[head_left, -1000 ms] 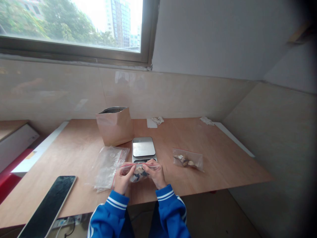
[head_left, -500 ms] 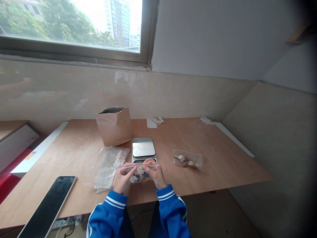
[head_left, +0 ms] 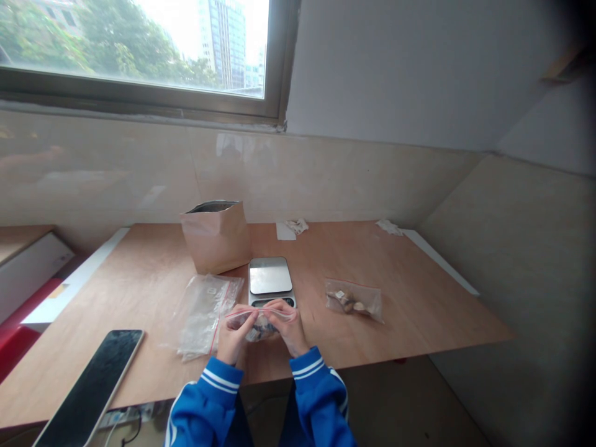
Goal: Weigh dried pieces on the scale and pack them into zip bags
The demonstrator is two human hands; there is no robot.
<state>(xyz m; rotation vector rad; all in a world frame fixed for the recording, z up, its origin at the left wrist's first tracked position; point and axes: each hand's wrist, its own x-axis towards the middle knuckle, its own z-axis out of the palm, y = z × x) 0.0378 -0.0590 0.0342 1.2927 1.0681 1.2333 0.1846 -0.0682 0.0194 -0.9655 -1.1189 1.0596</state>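
My left hand (head_left: pixel 234 334) and my right hand (head_left: pixel 289 328) both pinch the red-lined zip seal of a small clear plastic bag (head_left: pixel 259 329), which holds dark and pale pieces. The bag hangs just in front of a flat steel digital scale (head_left: pixel 270 275), and my fingers hide much of it. To the left of my left hand lies a crumpled clear zip bag (head_left: pixel 202 316) with nothing visible inside. A second zip bag (head_left: pixel 354 300), holding pale brown pieces, lies to the right of my right hand.
A brown paper bag (head_left: pixel 216 238) stands upright behind the scale on the wooden tabletop (head_left: pixel 410 310). A black-screened phone (head_left: pixel 90 379) lies at the near left edge. White paper scraps (head_left: pixel 295 226) lie at the back, below a window.
My hands have drawn slightly closer together along the bag's seal, bunching the bag more between them. The other objects on the table have not moved.
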